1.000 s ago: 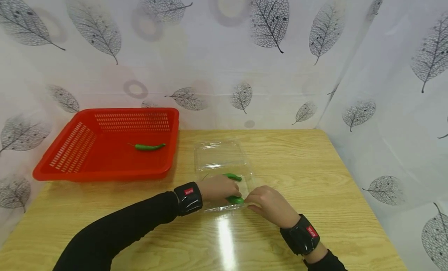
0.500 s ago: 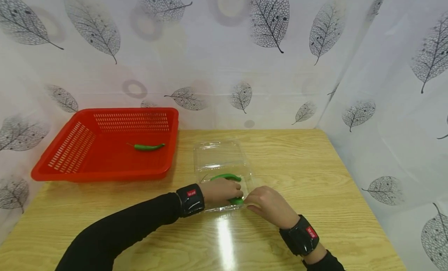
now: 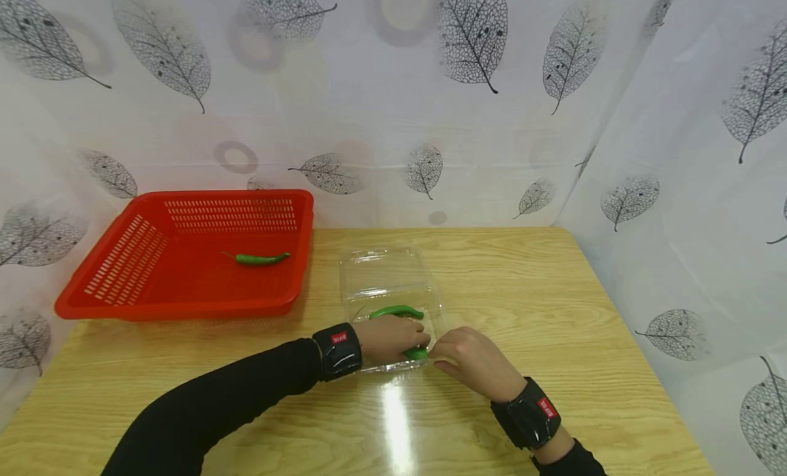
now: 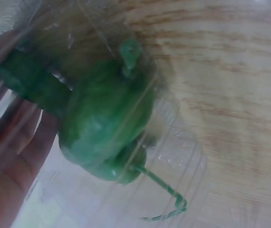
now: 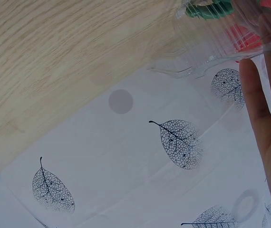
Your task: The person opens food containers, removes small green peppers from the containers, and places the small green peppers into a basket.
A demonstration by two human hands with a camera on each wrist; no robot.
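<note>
My left hand (image 3: pixel 390 337) reaches into a clear plastic clamshell box (image 3: pixel 386 274), its fingers around a green chili pepper (image 3: pixel 416 354). Most of that pepper is hidden under the hand in the head view. Through the clear wall in the left wrist view, the stem end of a green pepper (image 4: pixel 104 116) shows large, beside curled fingers (image 4: pixel 24 137). Behind the hand, a second green chili (image 3: pixel 396 311) lies in the box. With thumb and fingertips, my right hand (image 3: pixel 476 361) pinches the box's front right corner; the box's edge (image 5: pixel 211 45) meets the fingers in the right wrist view.
A red plastic basket (image 3: pixel 203 285) stands at the left of the wooden table (image 3: pixel 504 278), with one green chili (image 3: pixel 261 259) inside. Behind the table hangs a white leaf-print cloth (image 3: pixel 381 121), which also covers the right side.
My left hand has shifted slightly to the right within the box, and more of the rear chili shows now. The right hand stays at the corner.
</note>
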